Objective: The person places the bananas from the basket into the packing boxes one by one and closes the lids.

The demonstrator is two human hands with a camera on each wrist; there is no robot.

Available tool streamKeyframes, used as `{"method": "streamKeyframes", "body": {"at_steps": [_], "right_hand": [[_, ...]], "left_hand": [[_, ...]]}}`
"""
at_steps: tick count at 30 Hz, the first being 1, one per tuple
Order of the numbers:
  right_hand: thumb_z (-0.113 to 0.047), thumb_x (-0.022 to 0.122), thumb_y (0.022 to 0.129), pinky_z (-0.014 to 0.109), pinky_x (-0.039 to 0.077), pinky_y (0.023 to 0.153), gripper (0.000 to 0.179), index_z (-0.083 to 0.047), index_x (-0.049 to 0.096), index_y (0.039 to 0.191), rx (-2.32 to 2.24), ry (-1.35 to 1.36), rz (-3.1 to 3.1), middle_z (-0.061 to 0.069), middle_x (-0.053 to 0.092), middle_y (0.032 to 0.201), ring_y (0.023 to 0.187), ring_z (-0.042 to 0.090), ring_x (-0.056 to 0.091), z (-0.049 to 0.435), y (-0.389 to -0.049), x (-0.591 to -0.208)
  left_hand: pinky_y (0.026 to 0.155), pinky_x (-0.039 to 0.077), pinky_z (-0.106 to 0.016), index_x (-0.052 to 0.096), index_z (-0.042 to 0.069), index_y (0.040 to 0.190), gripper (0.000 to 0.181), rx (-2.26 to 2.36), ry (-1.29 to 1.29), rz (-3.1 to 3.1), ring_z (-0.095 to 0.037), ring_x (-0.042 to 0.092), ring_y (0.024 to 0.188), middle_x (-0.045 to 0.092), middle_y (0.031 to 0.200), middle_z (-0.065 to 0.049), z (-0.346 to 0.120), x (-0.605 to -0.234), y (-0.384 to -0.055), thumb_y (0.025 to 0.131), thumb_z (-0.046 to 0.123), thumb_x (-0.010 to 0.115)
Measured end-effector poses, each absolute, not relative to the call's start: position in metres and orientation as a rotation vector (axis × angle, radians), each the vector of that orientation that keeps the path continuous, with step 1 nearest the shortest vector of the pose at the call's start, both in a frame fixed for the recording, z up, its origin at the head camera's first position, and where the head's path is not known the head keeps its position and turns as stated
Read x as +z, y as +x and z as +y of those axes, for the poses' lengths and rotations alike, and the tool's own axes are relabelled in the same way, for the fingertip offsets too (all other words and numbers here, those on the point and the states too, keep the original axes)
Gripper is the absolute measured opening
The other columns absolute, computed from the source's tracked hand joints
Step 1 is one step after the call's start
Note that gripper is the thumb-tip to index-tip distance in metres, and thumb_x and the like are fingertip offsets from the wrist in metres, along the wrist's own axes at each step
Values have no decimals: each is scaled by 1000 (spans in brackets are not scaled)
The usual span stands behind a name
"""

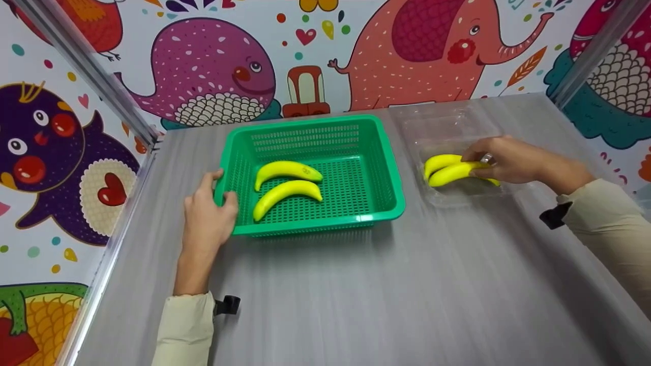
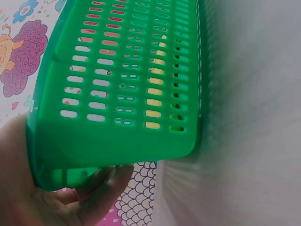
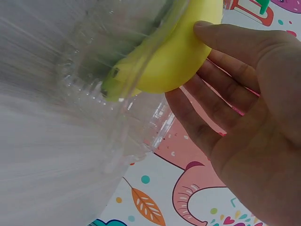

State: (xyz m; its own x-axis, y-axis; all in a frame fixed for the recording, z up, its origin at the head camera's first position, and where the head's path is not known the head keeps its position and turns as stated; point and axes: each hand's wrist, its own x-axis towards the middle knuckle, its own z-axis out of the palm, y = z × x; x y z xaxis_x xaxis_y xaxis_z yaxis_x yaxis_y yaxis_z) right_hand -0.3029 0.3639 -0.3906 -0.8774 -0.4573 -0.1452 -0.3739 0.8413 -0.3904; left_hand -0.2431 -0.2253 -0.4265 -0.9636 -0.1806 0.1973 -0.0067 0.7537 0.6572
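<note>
Table: grey and faintly streaked, the tabletop (image 1: 330,305) runs back to a printed wall.
Wall: big cartoons here, a purple whale (image 1: 208,61) and a pink elephant (image 1: 402,76), with a metal post (image 1: 86,61) at the left corner!
Basket: the green basket (image 1: 305,226) sits on the table, two bananas (image 1: 287,194) inside.
Clear box: the plastic box (image 1: 447,202) lies right of it, holding two more.
Hands: left hand (image 1: 208,213) grips the basket's left rim; right hand (image 1: 508,158) pinches the box's front banana (image 1: 450,174)!
</note>
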Motion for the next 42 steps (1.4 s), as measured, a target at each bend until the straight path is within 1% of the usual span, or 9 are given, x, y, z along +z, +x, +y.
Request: {"method": "streamKeyframes", "body": {"at_steps": [8, 15, 18, 25, 33, 36, 40, 42], "right_hand": [[-7, 83, 94, 58, 61, 101, 35, -7, 78, 129, -481, -679, 2783, 10, 78, 125, 110, 27, 72, 362, -302, -397], [-7, 84, 93, 56, 63, 99, 33, -7, 79, 126, -434, -682, 2798, 10, 77, 121, 108, 26, 70, 361, -302, -399], [-7, 84, 93, 56, 63, 99, 33, -6, 80, 126, -419, -689, 2803, 10, 78, 120, 107, 25, 71, 361, -302, -400], [-9, 84, 93, 54, 63, 99, 35, -7, 80, 128, -410, -685, 2779, 10, 80, 120, 108, 26, 73, 360, -301, -402], [-10, 83, 95, 53, 63, 99, 34, -8, 79, 128, -444, -655, 2760, 7, 80, 120, 106, 23, 73, 361, -301, -405], [-10, 83, 95, 52, 63, 99, 34, -9, 79, 128, -458, -651, 2756, 6, 80, 119, 106, 22, 72, 361, -302, -405], [-9, 83, 95, 52, 63, 100, 34, -9, 79, 128, -464, -655, 2761, 6, 80, 120, 107, 22, 72, 360, -302, -405], [-9, 83, 95, 52, 63, 100, 33, -9, 80, 128, -461, -664, 2768, 6, 81, 119, 108, 23, 73, 360, -302, -405]], "left_hand": [[77, 53, -39, 54, 14, 158, 52, -1022, 160, -2701, -31, 69, 84, 77, 110, -20, -225, -426, -242, 106, 22, 57], [73, 52, -38, 54, 14, 157, 52, -1026, 158, -2698, -31, 68, 79, 77, 107, -19, -224, -426, -243, 106, 22, 57], [73, 52, -36, 54, 14, 157, 52, -1018, 161, -2701, -30, 68, 78, 77, 108, -18, -224, -426, -243, 106, 23, 56], [62, 49, -35, 55, 11, 156, 51, -1042, 127, -2679, -29, 64, 66, 77, 103, -21, -224, -427, -243, 105, 18, 56], [70, 52, -36, 55, 13, 156, 51, -1021, 142, -2693, -31, 69, 75, 78, 108, -20, -224, -425, -243, 105, 20, 57], [69, 52, -35, 55, 13, 157, 52, -1025, 140, -2694, -29, 69, 72, 78, 106, -20, -224, -426, -243, 106, 20, 57], [64, 51, -34, 54, 13, 157, 52, -1031, 133, -2692, -26, 65, 63, 77, 100, -19, -225, -426, -242, 105, 20, 57], [63, 50, -34, 54, 13, 157, 52, -1033, 133, -2692, -26, 64, 62, 77, 100, -20, -225, -427, -242, 105, 20, 57]]}}
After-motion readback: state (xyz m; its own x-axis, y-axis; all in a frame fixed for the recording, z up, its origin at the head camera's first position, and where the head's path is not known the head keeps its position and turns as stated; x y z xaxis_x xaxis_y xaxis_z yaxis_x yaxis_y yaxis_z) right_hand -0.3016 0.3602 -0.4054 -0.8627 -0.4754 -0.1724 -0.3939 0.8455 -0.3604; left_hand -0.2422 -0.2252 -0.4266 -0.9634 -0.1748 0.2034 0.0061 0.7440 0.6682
